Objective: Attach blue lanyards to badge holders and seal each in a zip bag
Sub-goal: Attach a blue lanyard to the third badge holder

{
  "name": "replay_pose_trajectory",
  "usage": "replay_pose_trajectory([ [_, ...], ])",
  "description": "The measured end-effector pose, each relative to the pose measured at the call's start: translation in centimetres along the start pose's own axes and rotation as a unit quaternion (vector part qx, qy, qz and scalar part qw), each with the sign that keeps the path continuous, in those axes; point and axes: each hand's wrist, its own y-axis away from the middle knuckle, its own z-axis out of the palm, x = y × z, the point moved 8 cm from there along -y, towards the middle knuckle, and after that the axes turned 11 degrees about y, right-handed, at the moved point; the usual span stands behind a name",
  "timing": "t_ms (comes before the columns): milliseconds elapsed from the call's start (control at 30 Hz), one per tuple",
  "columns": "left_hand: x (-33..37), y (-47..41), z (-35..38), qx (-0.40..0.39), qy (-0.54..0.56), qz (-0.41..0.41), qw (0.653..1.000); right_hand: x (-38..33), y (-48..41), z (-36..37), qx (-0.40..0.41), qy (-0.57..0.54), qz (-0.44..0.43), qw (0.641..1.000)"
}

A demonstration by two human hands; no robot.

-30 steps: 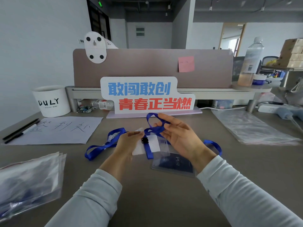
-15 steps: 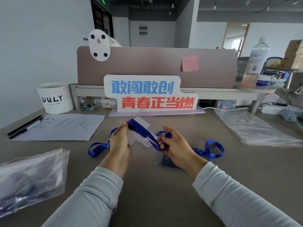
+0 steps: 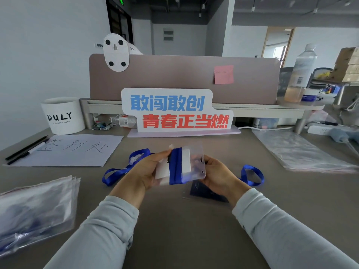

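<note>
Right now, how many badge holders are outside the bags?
2 badge holders: one held between left hand and right hand, blue lanyard across it; another flat on the desk just below. Filled bags at left may hide more.

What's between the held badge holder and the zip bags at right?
Nothing solid. Left hand and right hand hold the badge holder; only the blue lanyard's trailing loop lies on the desk short of the zip bags.

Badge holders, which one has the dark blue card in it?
The badge holder lying flat on the desk, near the right hand. The held one has a white card and the blue lanyard.
</note>
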Motion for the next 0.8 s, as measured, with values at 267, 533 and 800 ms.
replay_pose_trajectory([
  [267,-0.1,0.3,-0.7,-0.009,-0.123,-0.028,0.992,-0.7,0.2,-1.3,0.059,0.045,-0.026,0.997],
  [533,-0.6,0.5,0.2,-0.018,-0.270,-0.051,0.961,-0.9,0.3,-1.4,0.070,0.044,-0.013,0.997],
  [800,-1.0,-0.6,-0.4,0.018,-0.359,-0.026,0.933,-4.2,1.0,-1.1,0.148,0.261,-0.122,0.946],
])
